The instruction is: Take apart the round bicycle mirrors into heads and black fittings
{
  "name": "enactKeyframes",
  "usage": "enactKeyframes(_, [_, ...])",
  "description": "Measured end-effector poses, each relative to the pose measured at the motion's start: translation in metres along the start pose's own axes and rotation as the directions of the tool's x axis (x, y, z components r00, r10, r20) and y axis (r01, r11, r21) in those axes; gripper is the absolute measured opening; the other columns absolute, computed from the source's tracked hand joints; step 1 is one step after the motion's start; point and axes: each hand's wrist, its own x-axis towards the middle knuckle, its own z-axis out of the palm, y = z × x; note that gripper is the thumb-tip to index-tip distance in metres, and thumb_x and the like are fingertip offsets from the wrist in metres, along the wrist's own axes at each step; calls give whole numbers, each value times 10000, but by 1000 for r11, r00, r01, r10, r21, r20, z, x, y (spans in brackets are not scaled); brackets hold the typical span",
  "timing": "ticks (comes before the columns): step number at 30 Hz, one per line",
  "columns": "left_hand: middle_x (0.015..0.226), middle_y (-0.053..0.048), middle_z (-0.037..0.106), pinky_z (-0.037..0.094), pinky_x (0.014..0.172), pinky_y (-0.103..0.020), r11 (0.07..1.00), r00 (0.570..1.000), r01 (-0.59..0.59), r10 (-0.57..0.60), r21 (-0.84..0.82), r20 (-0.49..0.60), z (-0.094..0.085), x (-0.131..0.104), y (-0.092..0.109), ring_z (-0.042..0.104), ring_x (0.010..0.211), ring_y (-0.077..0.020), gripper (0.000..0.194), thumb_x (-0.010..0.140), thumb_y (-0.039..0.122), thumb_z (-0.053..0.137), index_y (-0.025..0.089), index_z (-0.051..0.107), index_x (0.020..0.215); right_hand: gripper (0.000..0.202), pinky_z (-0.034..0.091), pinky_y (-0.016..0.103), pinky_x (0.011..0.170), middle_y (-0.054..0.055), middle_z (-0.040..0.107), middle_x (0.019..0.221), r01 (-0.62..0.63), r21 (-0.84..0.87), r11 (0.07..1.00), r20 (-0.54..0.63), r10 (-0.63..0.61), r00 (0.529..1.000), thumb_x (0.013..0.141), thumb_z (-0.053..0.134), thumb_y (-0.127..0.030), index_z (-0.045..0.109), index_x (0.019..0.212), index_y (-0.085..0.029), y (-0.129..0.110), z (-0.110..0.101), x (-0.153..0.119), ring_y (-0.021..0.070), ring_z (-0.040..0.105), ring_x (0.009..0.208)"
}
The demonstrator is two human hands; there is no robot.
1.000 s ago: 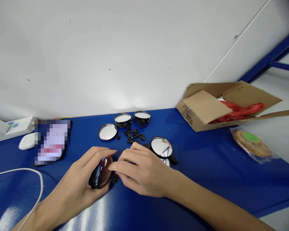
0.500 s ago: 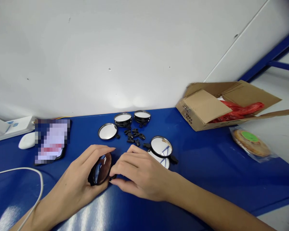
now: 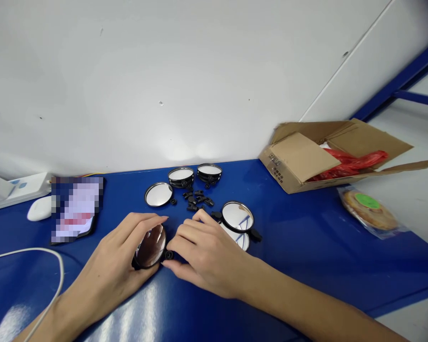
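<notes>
My left hand is closed round a small round mirror with a black rim, holding it tilted just above the blue table. At the mirror's right edge is a small black ring-shaped socket. My right hand has its thumb and index finger closed about this socket. Behind my hands lie several small black clips in a loose heap. To the right, one round mirror with black arms rests on another mirror, partly hidden by my right hand.
Further back are a single mirror and two stacks of mirrors. A phone, a white case and a white cable lie left. An open cardboard box and a wrapped round item are right.
The held mirror has turned slightly, its face now more toward me. My right fingers have parted a little, so the black socket shows between them.
</notes>
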Motion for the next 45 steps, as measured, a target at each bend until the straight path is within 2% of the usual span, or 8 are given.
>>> enactKeyframes(9, [1653,-119,650,657,1180,-577,987,970,157,-149,24,-191,1,5,0,753,1390,-377,760,1095,305,748,360,417,1777,326,393,393,871,37,754,940,-57,-65,996,-80,52,995,1283,594,-336,755,1064,-157,12,-1,10,200,617,863])
enactKeyframes(12, [1662,-142,614,649,1174,-620,978,954,201,-183,52,-238,3,6,-4,712,1425,-401,774,1111,369,757,356,385,1790,292,391,394,895,58,795,998,-141,-81,987,-21,139,990,1271,626,-334,768,1086,-157,20,-5,25,208,654,911])
enactKeyframes(17, [1594,-160,620,669,1094,-630,969,946,241,-224,47,-234,6,2,-10,704,1319,-388,731,1133,401,731,332,387,1774,204,385,380,880,56,820,1019,-333,-66,941,65,337,939,1209,755,-316,780,1078,-162,32,-5,57,204,690,903])
enactKeyframes(26, [1593,-178,609,642,1113,-625,953,922,301,-281,35,-266,4,0,-8,699,1361,-396,694,1173,482,666,294,389,1782,235,393,377,908,40,828,978,-428,-63,902,94,432,897,1192,788,-336,801,1031,-166,43,6,66,188,690,859])
enactKeyframes(31, [1561,-207,639,660,995,-615,937,904,339,-302,78,-303,-4,2,-9,682,1352,-438,572,1203,510,576,243,480,1700,217,386,385,918,50,834,982,-449,-56,892,109,452,885,1171,824,-342,833,1056,-158,44,7,65,210,731,932])
enactKeyframes(37, [1561,-247,660,476,1228,-837,901,868,384,-278,200,-412,-19,12,-31,562,1532,-581,623,1164,594,590,221,520,1658,219,387,394,935,40,832,974,-434,-51,900,95,437,895,1138,873,-372,842,1069,-166,44,10,63,217,741,974])
enactKeyframes(41, [1633,-249,669,477,1174,-904,859,853,438,-302,267,-426,-37,15,-58,538,1575,-650,686,1150,662,615,247,523,1688,237,390,404,923,49,824,952,-420,-63,905,63,424,903,1163,836,-377,838,1059,-164,40,6,56,218,714,909])
enactKeyframes(45, [1604,-192,748,489,1169,-906,847,881,430,-317,313,-352,-54,16,-87,580,1580,-646,762,1115,722,680,266,546,1709,163,390,405,930,39,818,914,-402,-69,913,23,404,914,1173,812,-317,847,1106,-172,35,-2,41,217,697,873])
